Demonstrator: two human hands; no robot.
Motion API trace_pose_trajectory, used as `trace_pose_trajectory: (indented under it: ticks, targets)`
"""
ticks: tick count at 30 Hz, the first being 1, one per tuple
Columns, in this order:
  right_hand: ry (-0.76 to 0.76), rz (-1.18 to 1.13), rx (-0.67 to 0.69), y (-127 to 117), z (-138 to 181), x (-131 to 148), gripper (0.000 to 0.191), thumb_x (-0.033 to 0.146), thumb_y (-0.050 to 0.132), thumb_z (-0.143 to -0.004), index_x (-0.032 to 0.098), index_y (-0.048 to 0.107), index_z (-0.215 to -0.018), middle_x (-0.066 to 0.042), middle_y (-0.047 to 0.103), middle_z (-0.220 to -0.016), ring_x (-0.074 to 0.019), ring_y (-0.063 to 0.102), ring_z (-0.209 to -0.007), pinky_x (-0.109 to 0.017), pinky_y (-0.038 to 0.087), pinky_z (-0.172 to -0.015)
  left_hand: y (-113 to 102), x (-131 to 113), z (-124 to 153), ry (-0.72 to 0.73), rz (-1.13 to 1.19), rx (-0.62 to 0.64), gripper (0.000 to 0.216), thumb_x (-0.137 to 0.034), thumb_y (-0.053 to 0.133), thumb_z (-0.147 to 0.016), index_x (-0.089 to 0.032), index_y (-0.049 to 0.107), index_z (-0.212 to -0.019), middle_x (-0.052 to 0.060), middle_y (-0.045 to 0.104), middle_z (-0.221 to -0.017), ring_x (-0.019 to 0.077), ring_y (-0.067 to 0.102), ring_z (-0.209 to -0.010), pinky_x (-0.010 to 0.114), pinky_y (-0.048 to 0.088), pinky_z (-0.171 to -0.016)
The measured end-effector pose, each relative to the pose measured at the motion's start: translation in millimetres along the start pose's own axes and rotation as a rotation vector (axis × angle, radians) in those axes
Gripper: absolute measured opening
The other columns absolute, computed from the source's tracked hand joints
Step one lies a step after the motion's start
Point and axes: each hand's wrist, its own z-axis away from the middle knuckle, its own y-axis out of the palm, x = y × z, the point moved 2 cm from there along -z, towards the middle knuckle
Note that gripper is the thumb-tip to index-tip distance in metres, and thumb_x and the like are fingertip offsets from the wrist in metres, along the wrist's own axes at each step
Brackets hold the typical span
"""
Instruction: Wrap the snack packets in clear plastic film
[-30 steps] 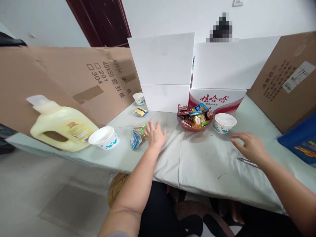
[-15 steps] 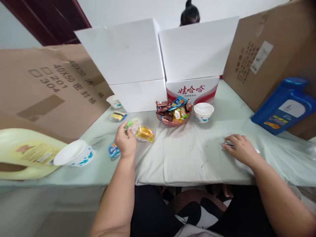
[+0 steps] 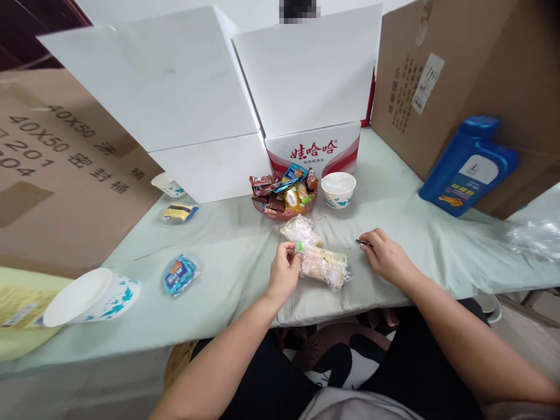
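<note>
Cardboard and white boxes walled in the cloth-covered desk [image 3: 406, 227]. At left lay a paper bowl [image 3: 87, 294] and a blue packet [image 3: 180, 274]. My left hand [image 3: 284, 275] pinched one end of the clear-wrapped snack packet [image 3: 326, 266], which lay mid-desk. Its slick film would want a second grip, I judged. My right hand [image 3: 387, 258] curled over a thin pen [image 3: 363, 242]; I could not tell whether the fingers gripped it.

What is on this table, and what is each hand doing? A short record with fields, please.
Left hand: pinches the end of a clear snack packet
Right hand: rests over a thin metal item; grip unclear
Behind it: second clear packet, bowl of wrapped sweets, white paper cup
Left side: blue packet, tipped paper cup
Right side: blue bottle
</note>
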Motion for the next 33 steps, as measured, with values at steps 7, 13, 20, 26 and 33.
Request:
trace_pose_trajectory:
  ticks: [7, 13, 20, 26, 33]
  targets:
    - [-0.148, -0.314, -0.093, -9.9, 12.1, 41.0, 0.014, 0.025, 0.046, -0.096, 0.020, 0.054, -0.106, -0.009, 0.059, -0.096, -0.0205, 0.061, -0.088, -0.034, 0.052, -0.075, -23.4, -28.2, -24.3, 0.615, -0.569, 0.317, 0.034, -0.028, 0.046, -0.094, -0.026, 0.058, -0.126, 0.009, 0.049, -0.143, 0.0308, 0.033, -0.140, 0.055, 0.022, -0.113]
    - [-0.162, -0.329, 0.052, 2.7, 13.4, 44.5, 0.014, 0.022, 0.047, -0.095, 0.019, 0.055, -0.105, -0.009, 0.061, -0.097, -0.0203, 0.063, -0.087, -0.034, 0.053, -0.075, -55.9, -13.1, -29.4, 0.260, -0.876, 0.225, 0.036, -0.048, 0.049, -0.092, -0.023, 0.067, -0.110, 0.012, 0.066, -0.121, 0.0340, 0.055, -0.115, 0.061, 0.024, -0.108]
    - [-0.143, -0.276, 0.072, 10.9, 10.9, 37.7, 0.014, 0.023, 0.048, -0.094, 0.019, 0.056, -0.105, -0.009, 0.062, -0.097, -0.0220, 0.064, -0.086, -0.036, 0.054, -0.074, -91.4, -19.9, -30.6, 0.102, -0.983, -0.041, 0.045, -0.047, 0.052, -0.090, -0.010, 0.064, -0.113, 0.021, 0.055, -0.129, 0.0395, 0.045, -0.125, 0.057, 0.035, -0.103]
    - [-0.229, -0.290, -0.017, 9.8, 10.6, 45.6, 0.015, 0.022, 0.050, -0.095, 0.019, 0.058, -0.107, -0.009, 0.064, -0.097, -0.0204, 0.063, -0.088, -0.034, 0.054, -0.076, -28.3, -29.7, 1.2, 0.410, -0.403, 0.456, 0.025, -0.028, 0.057, -0.089, -0.021, 0.061, -0.113, 0.006, 0.063, -0.109, 0.0191, 0.064, -0.098, 0.031, 0.053, -0.087]
    - [-0.400, 0.018, -0.022, 15.2, 12.8, 70.0, 0.020, 0.021, 0.051, -0.095, 0.018, 0.064, -0.110, -0.009, 0.066, -0.093, -0.0227, 0.058, -0.087, -0.035, 0.051, -0.075, 5.3, -41.6, 29.4, 0.526, -0.423, 0.350, 0.020, -0.036, 0.062, -0.088, -0.018, 0.062, -0.095, 0.005, 0.062, -0.090, 0.0184, 0.063, -0.079, 0.030, 0.054, -0.071]
